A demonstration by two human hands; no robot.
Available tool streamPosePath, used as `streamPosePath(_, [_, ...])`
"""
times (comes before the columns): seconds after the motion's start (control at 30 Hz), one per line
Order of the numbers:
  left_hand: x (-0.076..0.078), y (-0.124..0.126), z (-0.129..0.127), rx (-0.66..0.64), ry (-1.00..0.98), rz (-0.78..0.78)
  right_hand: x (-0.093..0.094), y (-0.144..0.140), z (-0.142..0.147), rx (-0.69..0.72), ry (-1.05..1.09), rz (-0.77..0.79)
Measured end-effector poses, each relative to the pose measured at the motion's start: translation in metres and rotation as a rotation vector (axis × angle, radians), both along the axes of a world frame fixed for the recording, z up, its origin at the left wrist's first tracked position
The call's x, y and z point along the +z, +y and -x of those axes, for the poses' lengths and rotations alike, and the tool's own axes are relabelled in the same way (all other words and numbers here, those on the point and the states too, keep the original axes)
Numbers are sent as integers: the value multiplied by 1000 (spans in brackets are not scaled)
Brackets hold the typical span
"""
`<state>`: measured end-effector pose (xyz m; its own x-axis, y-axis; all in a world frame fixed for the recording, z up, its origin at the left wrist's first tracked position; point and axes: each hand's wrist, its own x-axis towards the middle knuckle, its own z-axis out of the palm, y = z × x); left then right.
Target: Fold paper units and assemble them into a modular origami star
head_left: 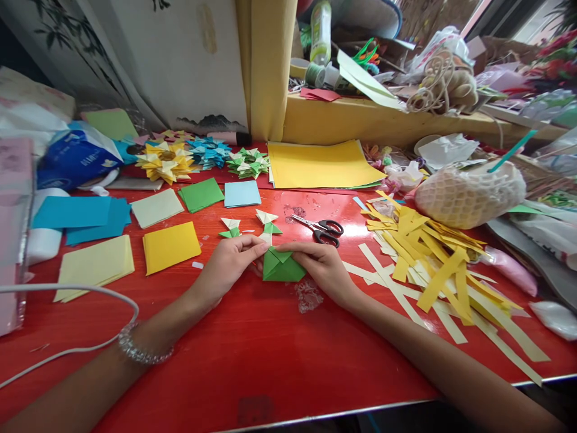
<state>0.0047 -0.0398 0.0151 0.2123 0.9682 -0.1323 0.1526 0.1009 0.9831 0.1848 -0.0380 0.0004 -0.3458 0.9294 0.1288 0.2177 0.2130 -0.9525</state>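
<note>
Between my two hands is a folded green paper (285,269) with a pointed flap along its upper edge. My left hand (232,264) pinches at its upper left corner, beside a small white folded part. My right hand (325,269) is closed on the upper right side, thumb and fingers pressed on the paper. Just beyond the fingers stand folded green-and-white paper pieces (269,221); whether they join the paper in my hands I cannot tell. Black-handled scissors (322,228) lie a little beyond my right hand.
Stacks of yellow paper (171,248), green paper (201,195) and blue paper (90,218) lie to the left. Yellow paper strips (424,258) are heaped at right. Finished folded rings (166,161) sit at the back. A white cable (130,300) loops near my left forearm.
</note>
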Motion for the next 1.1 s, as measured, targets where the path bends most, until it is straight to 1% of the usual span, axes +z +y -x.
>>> streamPosePath(0.07, [-1,0,1,-3,100,-51,4,-1,0,23,39,35])
streamPosePath(0.13, [0,0,2,16,204,-112,7,-2,1,42,113,112])
streamPosePath(0.2, [1,-2,2,36,273,-185,9,-2,1,32,161,186])
streamPosePath(0.27, [3,-3,0,36,305,-251,9,-1,2,33,152,232])
streamPosePath(0.37, [5,-6,-1,8,346,-302,6,1,3,90,113,261])
streamPosePath(0.43, [5,-7,-1,-10,361,-306,4,1,3,98,91,256])
streamPosePath(0.7, [4,-8,-2,-44,392,-303,2,-2,4,54,7,215])
streamPosePath(0.83, [4,-9,-2,-54,414,-311,-2,-3,6,22,-7,168])
streamPosePath(0.9, [4,-8,-2,-81,400,-308,-4,-3,6,0,-22,143])
streamPosePath(1.0, [3,-5,-1,-135,349,-259,-4,-3,5,-12,-47,130])
streamPosePath(1.1, [2,-2,1,-153,294,-192,-3,-3,4,0,-45,142])
